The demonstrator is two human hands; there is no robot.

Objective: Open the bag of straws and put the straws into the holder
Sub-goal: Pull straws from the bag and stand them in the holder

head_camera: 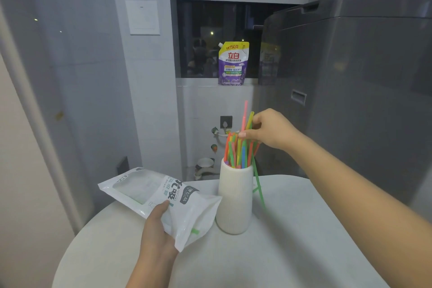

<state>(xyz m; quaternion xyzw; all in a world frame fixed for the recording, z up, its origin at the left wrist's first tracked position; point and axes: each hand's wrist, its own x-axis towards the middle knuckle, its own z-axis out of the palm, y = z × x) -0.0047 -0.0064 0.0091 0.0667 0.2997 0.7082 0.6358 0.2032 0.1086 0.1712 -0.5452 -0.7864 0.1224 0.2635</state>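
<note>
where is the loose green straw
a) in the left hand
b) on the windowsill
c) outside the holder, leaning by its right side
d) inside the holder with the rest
c: one green straw stands outside the white holder, slanting down to the table on its right, while the other straws sit inside.

round white table [304, 252], ribbed white holder [235, 206] upright on it

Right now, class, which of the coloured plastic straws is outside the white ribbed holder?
The long green straw: it leans against the holder's right outer side, its foot on the white table, while the others stand inside.
</note>
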